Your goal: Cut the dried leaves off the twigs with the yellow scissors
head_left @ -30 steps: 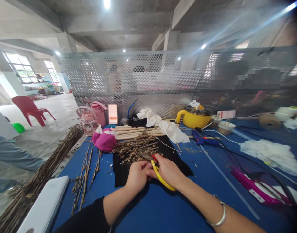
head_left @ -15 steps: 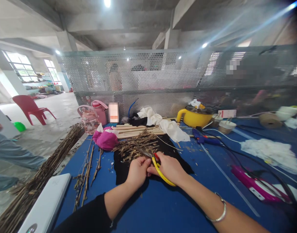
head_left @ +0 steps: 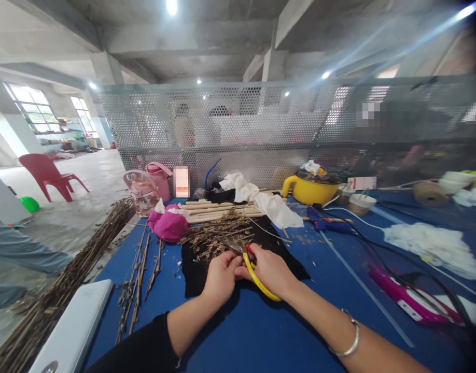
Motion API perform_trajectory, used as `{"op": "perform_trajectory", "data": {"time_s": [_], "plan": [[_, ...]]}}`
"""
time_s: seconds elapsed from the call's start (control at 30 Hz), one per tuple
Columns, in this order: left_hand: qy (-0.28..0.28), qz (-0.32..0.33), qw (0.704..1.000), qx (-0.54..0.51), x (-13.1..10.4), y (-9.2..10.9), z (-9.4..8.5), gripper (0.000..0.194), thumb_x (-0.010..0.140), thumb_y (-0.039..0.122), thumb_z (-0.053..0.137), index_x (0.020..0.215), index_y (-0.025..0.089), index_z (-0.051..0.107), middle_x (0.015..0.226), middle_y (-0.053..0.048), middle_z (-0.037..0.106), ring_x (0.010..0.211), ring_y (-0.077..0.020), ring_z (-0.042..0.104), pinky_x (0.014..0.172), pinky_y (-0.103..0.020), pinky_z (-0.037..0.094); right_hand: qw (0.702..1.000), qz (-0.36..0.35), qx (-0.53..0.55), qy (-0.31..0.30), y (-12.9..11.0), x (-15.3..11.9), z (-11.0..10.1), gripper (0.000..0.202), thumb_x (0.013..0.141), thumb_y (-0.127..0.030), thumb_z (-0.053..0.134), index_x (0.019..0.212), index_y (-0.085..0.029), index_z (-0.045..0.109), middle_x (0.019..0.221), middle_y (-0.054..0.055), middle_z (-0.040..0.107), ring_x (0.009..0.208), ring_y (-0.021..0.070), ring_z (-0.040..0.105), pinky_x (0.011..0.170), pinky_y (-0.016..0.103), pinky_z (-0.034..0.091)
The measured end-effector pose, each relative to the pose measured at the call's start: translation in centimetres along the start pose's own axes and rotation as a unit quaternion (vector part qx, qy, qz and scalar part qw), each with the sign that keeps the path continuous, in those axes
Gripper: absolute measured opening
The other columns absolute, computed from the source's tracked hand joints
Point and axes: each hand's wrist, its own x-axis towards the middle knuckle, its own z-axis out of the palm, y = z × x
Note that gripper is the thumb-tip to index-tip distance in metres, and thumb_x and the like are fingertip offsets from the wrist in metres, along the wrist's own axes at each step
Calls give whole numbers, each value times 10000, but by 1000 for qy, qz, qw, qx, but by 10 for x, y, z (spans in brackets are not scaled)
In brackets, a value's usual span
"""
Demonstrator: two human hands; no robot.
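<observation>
My right hand (head_left: 267, 267) is closed around a pair of pliers (head_left: 257, 277) with yellow and red handles. Their dark jaws point up and left, over a heap of short dry twig pieces (head_left: 218, 233). Just left of the pliers, my left hand (head_left: 220, 274) is closed with thumb and fingers pinched near the jaws. Whatever lies between those fingers is hidden. Both hands meet above a black cloth (head_left: 193, 280), which lies under the twig heap. Longer dry stems (head_left: 139, 280) rest on the blue table to the left.
A magenta cloth bundle (head_left: 168, 224), wooden sticks (head_left: 207, 211) and white cloths (head_left: 279, 207) lie beyond the heap. A yellow pot (head_left: 313, 187) and blue glue gun (head_left: 327, 221) stand right, with a magenta power strip (head_left: 411, 298) nearer. A white box (head_left: 72, 326) sits at left; a person's leg (head_left: 24, 243) shows beyond.
Both hands and the pliers stay almost in place. The view has shifted very slightly, and the person's leg at the left has moved a little.
</observation>
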Motion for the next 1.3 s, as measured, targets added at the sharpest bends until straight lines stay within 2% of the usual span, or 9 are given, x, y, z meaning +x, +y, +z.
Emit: {"op": "perform_trajectory", "data": {"time_s": [0.13, 0.33, 0.5, 0.73, 1.0, 1.13, 1.3], "plan": [[4, 12, 998, 58, 0, 0, -2, 248, 743, 376, 536, 748, 136, 600, 495, 46, 445, 425, -65, 365, 431, -191, 300, 1000, 11, -3, -2, 3, 3, -1, 484, 682, -669, 511, 800, -200, 503, 746, 66, 648, 708, 236, 628, 537, 259, 308], [26, -3, 997, 70, 2, 3, -4, 281, 737, 407, 525, 837, 149, 575, 532, 47, 465, 435, -71, 405, 441, -192, 349, 1000, 19, -5, -5, 5, 5, 0, 463, 702, -662, 492, 756, -203, 518, 739, 67, 650, 702, 228, 626, 537, 255, 301], [38, 6, 998, 51, 2, 6, -4, 300, 703, 441, 559, 660, 148, 505, 547, 48, 448, 438, -55, 365, 427, -183, 318, 999, -12, 16, 25, 4, 2, 4, 490, 682, -646, 534, 866, -195, 484, 786, 71, 637, 736, 231, 617, 559, 257, 324], [45, 17, 993, 105, 0, 7, -4, 301, 729, 424, 528, 624, 143, 511, 538, 34, 471, 450, -66, 368, 440, -200, 308, 997, -48, 41, 53, 3, 1, 4, 489, 639, -607, 610, 843, -181, 481, 822, 78, 602, 762, 219, 589, 634, 277, 373], [25, 27, 992, 124, 2, 4, -8, 278, 771, 406, 486, 643, 159, 496, 508, 37, 476, 439, -79, 408, 446, -206, 333, 1000, -1, 3, 9, 2, 0, 0, 490, 685, -641, 537, 868, -188, 492, 798, 77, 643, 747, 239, 627, 568, 267, 333], [24, 28, 992, 117, 1, 6, -8, 277, 771, 410, 491, 650, 161, 505, 503, 39, 482, 431, -76, 419, 442, -198, 342, 1000, 14, -14, 6, 1, 1, -1, 505, 686, -663, 513, 849, -185, 512, 789, 85, 651, 738, 249, 633, 551, 267, 321], [49, -21, 997, 63, 1, 11, -5, 306, 703, 447, 569, 737, 143, 563, 532, 51, 482, 416, -52, 419, 436, -179, 368, 999, 39, 4, -12, 2, 3, -1, 476, 700, -659, 499, 790, -193, 536, 775, 78, 655, 742, 242, 632, 552, 263, 319]]}}
